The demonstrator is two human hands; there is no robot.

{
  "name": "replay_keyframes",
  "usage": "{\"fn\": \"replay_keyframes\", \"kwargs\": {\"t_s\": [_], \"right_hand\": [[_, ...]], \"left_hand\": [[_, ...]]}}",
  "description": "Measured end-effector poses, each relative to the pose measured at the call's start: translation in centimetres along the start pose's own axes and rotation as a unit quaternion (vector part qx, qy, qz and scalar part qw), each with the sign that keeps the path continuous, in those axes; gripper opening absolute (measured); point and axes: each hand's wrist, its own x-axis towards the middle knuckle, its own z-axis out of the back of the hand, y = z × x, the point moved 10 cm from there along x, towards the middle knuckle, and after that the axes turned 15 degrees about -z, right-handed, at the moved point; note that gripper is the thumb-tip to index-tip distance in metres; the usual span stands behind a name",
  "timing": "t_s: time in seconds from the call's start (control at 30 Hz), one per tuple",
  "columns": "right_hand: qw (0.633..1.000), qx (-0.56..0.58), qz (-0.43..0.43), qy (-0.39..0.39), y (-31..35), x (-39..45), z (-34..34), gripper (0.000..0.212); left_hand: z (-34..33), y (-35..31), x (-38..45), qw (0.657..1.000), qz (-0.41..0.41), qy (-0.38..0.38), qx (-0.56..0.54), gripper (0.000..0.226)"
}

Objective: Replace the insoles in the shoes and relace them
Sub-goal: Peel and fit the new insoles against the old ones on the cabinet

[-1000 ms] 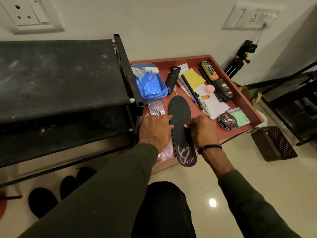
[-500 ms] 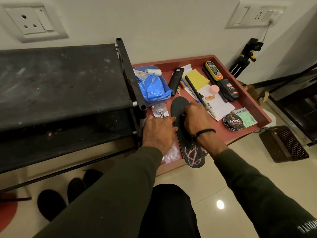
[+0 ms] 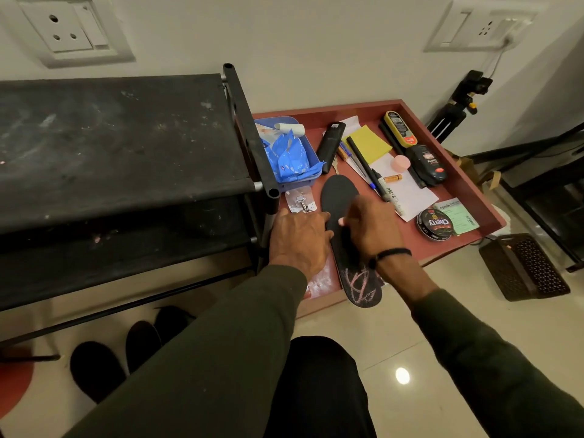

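Note:
A black insole (image 3: 339, 191) with a pink logo on its heel lies lengthwise on the red-brown tray (image 3: 467, 191). Its heel hangs over the tray's front edge. My left hand (image 3: 298, 238) rests flat on the tray, fingers straight, fingertips touching the insole's left edge. My right hand (image 3: 371, 230) lies over the insole's middle, fingers bent round its right edge and thumb on top; the view there is a little blurred. Dark shoes (image 3: 94, 368) stand on the floor under the black rack (image 3: 126, 147).
On the tray are a blue tub (image 3: 311, 153) of packets, pens, a marker (image 3: 387, 192), paper, polish bottles and a polish tin (image 3: 437, 224). A dark basket (image 3: 524, 267) sits on the floor at right. A tripod (image 3: 458, 105) leans at the wall.
My right hand has slid from the insole's right edge up and onto its middle. My left hand has stayed beside the insole.

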Motion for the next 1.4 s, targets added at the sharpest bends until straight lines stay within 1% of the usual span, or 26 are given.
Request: {"fn": "replay_keyframes", "kwargs": {"t_s": [0.07,0.1,0.2,0.3,0.43,0.53,0.7,0.77,0.83,1.0,1.1,1.2,1.3,1.4], "right_hand": [[0.997,0.062,-0.054,-0.013,0.0,3.0,0.7,0.023],[0.994,0.082,-0.071,-0.025,0.2,4.4,1.0,0.027],[0.988,0.106,-0.095,-0.054,1.3,7.5,1.2,0.026],[0.986,0.118,-0.096,-0.060,1.9,9.0,1.2,0.020],[0.992,0.118,-0.043,-0.025,2.4,6.9,0.8,0.029],[0.993,0.118,-0.014,-0.014,1.3,3.7,0.8,0.025],[0.991,0.135,-0.017,0.016,-1.9,-1.3,0.9,0.024],[0.988,0.145,-0.034,0.046,-3.3,-3.1,0.7,0.025],[0.986,0.147,-0.049,0.059,-4.6,-5.0,0.7,0.026],[0.985,0.155,-0.068,0.039,-5.8,-7.0,0.7,0.025],[0.981,0.179,-0.078,0.013,-4.9,-5.7,0.8,0.024],[0.974,0.205,-0.097,0.008,-3.9,-3.3,0.6,0.021],[0.971,0.214,-0.103,-0.020,-3.4,-1.2,0.8,0.026],[0.969,0.221,-0.105,-0.028,-3.6,-0.5,1.0,0.029]], "left_hand": [[0.1,-0.1,0.0,1.000,0.000,-0.003,-0.001,0.041],[0.2,0.0,0.0,1.000,0.000,-0.006,-0.002,0.042],[0.3,-0.1,-0.1,1.000,0.000,-0.012,-0.008,0.044],[0.3,-0.1,-0.1,1.000,0.000,-0.011,-0.015,0.046],[0.3,-0.1,-0.1,1.000,0.005,-0.012,-0.020,0.044],[0.2,0.1,-0.2,1.000,0.011,-0.017,-0.021,0.038],[-0.1,0.1,-0.1,1.000,0.009,-0.012,-0.023,0.041],[-0.1,0.1,-0.1,1.000,0.008,-0.007,-0.021,0.041],[-0.3,0.0,-0.1,1.000,0.006,-0.002,-0.008,0.042],[-0.5,0.0,0.0,1.000,0.000,-0.009,0.002,0.043],[-0.5,0.0,0.0,1.000,-0.006,-0.018,0.007,0.046],[-0.6,0.4,0.0,1.000,-0.004,-0.024,-0.008,0.042],[-1.1,0.5,0.2,1.000,-0.004,-0.013,0.000,0.040],[-1.3,0.6,0.4,1.000,-0.005,-0.010,0.006,0.040]]}}
